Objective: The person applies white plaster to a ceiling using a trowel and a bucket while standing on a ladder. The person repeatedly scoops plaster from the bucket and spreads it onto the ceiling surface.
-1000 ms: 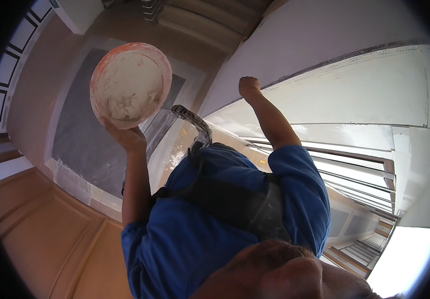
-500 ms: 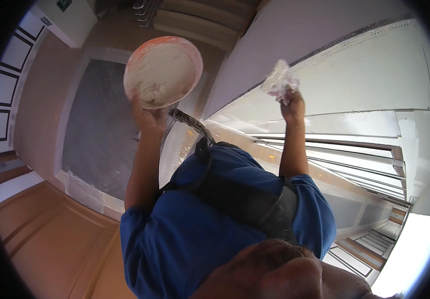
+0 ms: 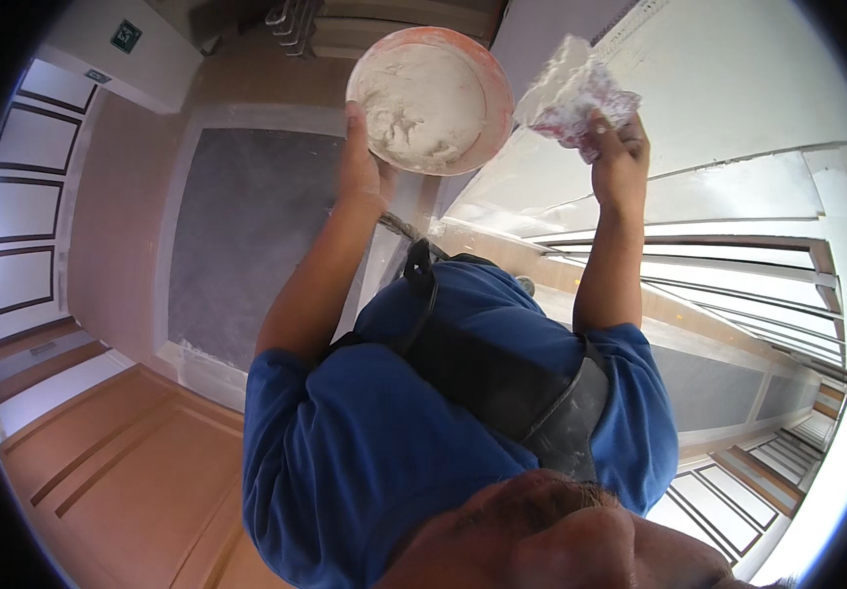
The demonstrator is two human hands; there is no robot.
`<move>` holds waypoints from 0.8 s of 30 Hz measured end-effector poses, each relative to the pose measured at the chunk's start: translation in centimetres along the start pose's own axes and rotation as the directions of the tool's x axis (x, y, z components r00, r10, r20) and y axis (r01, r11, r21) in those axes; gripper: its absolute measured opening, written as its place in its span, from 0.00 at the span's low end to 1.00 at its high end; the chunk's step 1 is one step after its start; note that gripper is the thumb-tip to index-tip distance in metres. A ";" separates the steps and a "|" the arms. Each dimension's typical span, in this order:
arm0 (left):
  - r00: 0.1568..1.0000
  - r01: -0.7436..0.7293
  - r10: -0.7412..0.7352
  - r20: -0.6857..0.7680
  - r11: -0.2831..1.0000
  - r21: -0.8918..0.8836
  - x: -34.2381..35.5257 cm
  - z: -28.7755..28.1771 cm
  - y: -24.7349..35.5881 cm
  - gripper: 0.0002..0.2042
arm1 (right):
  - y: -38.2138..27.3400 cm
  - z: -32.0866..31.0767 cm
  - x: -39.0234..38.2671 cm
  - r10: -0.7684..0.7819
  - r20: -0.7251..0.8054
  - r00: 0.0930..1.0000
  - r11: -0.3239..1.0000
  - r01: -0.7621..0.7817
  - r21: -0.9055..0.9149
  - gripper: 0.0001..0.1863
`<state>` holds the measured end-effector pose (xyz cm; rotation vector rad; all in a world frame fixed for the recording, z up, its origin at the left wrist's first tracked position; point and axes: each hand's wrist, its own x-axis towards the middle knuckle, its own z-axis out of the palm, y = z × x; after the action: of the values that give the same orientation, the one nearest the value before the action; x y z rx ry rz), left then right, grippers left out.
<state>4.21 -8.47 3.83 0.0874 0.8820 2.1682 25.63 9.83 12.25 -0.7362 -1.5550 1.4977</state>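
My left hand (image 3: 364, 167) grips a round orange bowl (image 3: 501, 96) by its near left side, thumb up along the wall. White, lumpy plaster (image 3: 423, 108) fills much of it, and pale smears coat the rim. Just right of the bowl, my right hand (image 3: 622, 162) pinches a flat, ragged-edged thing (image 3: 580, 93), pinkish-red and thickly smeared with white paste. Its exact kind cannot be made out under the coating. Its left edge comes very close to the bowl's right rim in the picture.
A pale wall or ceiling surface (image 3: 737, 108) with a perforated strip lies beyond my right hand. Gray panels (image 3: 256, 216) with light borders run on the left. Brown doors (image 3: 129, 471) stand lower left, framed white panes (image 3: 35, 216) above them. Metal bars (image 3: 294, 25) show at the top.
The bowl in my left hand has moved up and to the right. My right hand has risen slightly, and the smeared thing is now closer to the bowl. The view has shifted somewhat.
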 end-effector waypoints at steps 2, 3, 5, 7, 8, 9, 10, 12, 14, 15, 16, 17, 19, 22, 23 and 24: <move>0.996 -0.025 0.020 0.088 0.998 0.055 -0.1 0.2 -0.5 0.36 | 0.9 0.5 -0.8 -0.012 0.083 0.996 0.999 0.016 -0.044 0.15; 0.996 -0.009 0.001 0.094 0.997 0.083 -0.2 0.2 -0.8 0.35 | 1.6 0.9 -1.2 -0.015 0.087 0.996 0.997 0.022 -0.074 0.14; 0.991 0.009 -0.027 0.133 0.992 0.130 -0.3 0.1 -1.6 0.32 | 3.0 1.6 -1.8 -0.012 0.113 0.994 0.983 0.033 -0.180 0.15; 0.989 0.026 -0.047 0.141 0.989 0.144 -1.0 -0.1 -2.6 0.29 | 4.2 2.1 -2.1 -0.056 0.149 0.987 0.906 0.113 -0.408 0.18; 0.990 0.043 -0.061 0.125 0.988 0.145 -1.3 -0.2 -3.0 0.28 | 4.6 2.3 -2.1 -0.108 0.125 0.986 0.807 0.160 -0.568 0.21; 0.988 0.039 -0.065 0.138 0.982 0.184 -1.5 -0.3 -3.5 0.28 | 4.9 2.6 -2.2 -0.081 0.101 0.992 0.758 0.127 -0.640 0.22; 0.987 0.034 -0.068 0.149 0.975 0.219 -1.7 -0.3 -3.9 0.28 | 5.1 2.8 -2.3 -0.051 0.076 0.996 0.703 0.090 -0.706 0.22; 0.986 0.055 -0.093 0.136 0.965 0.258 -2.0 -0.3 -4.8 0.28 | 5.4 3.2 -2.3 -0.038 0.069 0.997 0.609 0.077 -0.789 0.24; 0.982 0.041 -0.089 0.168 0.962 0.271 -2.2 -0.1 -5.4 0.28 | 5.6 3.6 -2.4 0.014 0.102 0.995 0.555 0.077 -0.829 0.24; 0.981 0.028 -0.081 0.175 0.958 0.285 -2.3 0.0 -5.4 0.28 | 5.6 3.7 -2.4 0.027 0.141 0.990 0.539 0.105 -0.836 0.24; 0.980 0.019 -0.078 0.183 0.952 0.305 -2.4 0.1 -5.3 0.29 | 5.7 3.8 -2.4 0.014 0.133 0.991 0.557 0.103 -0.824 0.23; 0.977 0.027 -0.088 0.193 0.955 0.297 -2.4 0.2 -5.1 0.29 | 5.7 3.9 -2.4 -0.013 0.145 0.989 0.582 0.125 -0.803 0.22; 0.964 0.024 -0.098 0.248 0.958 0.285 -2.1 0.5 -4.5 0.30 | 5.8 4.0 -2.3 -0.054 0.161 0.986 0.619 0.159 -0.769 0.21; 0.950 0.003 -0.098 0.298 0.952 0.305 -1.7 0.8 -3.8 0.32 | 5.5 4.2 -2.2 -0.080 0.210 0.974 0.669 0.209 -0.714 0.23; 0.948 0.035 -0.126 0.291 0.954 0.298 -1.6 0.8 -3.7 0.31 | 5.3 4.4 -2.2 -0.086 0.245 0.966 0.688 0.235 -0.686 0.24; 0.946 0.067 -0.153 0.285 0.955 0.290 -1.4 0.7 -3.5 0.31 | 5.1 4.5 -2.2 -0.101 0.271 0.957 0.702 0.262 -0.662 0.26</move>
<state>7.67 -7.41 2.49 0.4876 0.9774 1.8504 22.11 6.28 7.11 -0.8070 -2.3348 0.8262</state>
